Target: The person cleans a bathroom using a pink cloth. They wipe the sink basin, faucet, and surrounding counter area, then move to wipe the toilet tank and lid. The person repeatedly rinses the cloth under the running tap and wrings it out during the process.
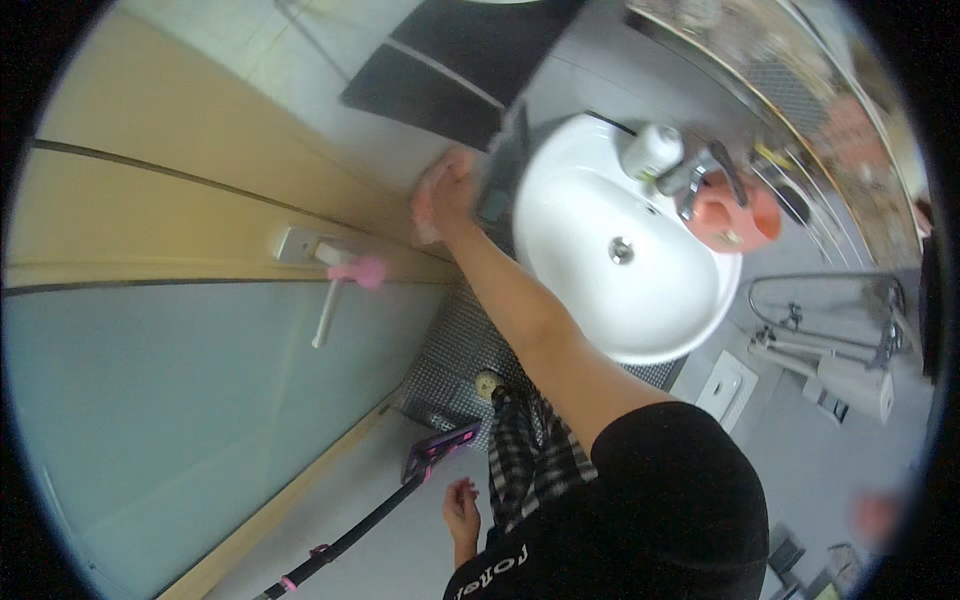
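Observation:
My right hand [454, 196] reaches out at the end of my outstretched arm and holds a pink cloth [426, 204] against the cream door panel [360, 191]; both are slightly blurred. Low at my left side hangs my left hand [461, 506], fingers loosely curled and apart, nothing in it. Between door and arm, a white door handle [326, 311] carries a fluffy pink tie [366, 271]. The white washbasin [585, 255] lies to the right of my forearm, with a chrome faucet [694, 176], a white bottle [654, 152] and a coral-pink holder [739, 214] at its rim.
A floor mop with a purple head [439, 450] and dark pole lies across the lower left view. Grey textured matting [457, 352] is by my feet. A mirror [810, 97] is at upper right; a shower fixture [832, 330] and a floor toilet [727, 390] are further right.

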Tool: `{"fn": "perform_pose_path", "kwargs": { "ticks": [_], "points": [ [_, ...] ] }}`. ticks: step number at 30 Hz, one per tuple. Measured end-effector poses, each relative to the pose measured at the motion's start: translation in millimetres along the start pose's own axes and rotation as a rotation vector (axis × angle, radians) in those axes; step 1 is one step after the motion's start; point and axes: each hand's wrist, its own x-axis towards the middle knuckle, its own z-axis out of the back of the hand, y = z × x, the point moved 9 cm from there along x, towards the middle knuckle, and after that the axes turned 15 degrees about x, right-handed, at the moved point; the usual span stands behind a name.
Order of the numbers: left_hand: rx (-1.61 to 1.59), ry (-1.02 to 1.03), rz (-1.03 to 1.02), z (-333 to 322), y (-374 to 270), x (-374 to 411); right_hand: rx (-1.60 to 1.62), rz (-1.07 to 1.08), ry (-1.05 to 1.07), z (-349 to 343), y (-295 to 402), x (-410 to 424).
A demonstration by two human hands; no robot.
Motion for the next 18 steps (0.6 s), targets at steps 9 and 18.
{"fn": "perform_pose_path", "kwargs": {
  "ticks": [9,18],
  "points": [
    [0.616,0.339,-0.509,-14,-64,73,0.104,-0.605,0.364,69,167,-121],
    [1.02,0.374,-0.687,-9,-72,123,0.373,-1.178,-0.051,274,262,-304]
  ]
}}
